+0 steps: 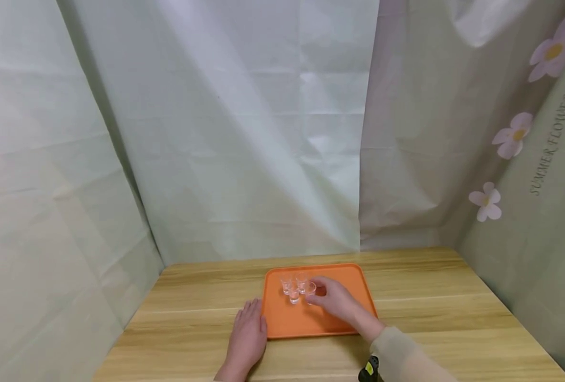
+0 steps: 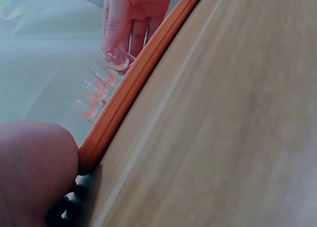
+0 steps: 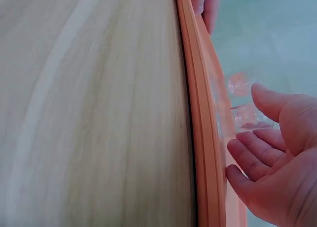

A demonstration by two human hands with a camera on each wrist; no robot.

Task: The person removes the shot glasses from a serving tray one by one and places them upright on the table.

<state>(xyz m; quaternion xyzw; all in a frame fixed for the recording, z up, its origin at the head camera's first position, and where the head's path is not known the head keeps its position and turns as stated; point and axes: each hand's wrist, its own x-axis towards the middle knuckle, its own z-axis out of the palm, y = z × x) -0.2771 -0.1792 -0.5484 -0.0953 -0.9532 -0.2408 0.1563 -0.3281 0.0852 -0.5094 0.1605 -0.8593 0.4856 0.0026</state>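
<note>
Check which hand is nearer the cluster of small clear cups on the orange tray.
Right. The right hand is over the orange tray, fingers at the small clear cups. The left hand rests flat on the table beside the tray's left edge.

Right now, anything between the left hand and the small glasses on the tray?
Only the orange tray: its left rim and a bare strip of floor separate the left hand, resting on the table, from the glasses. The head view shows it.
</note>
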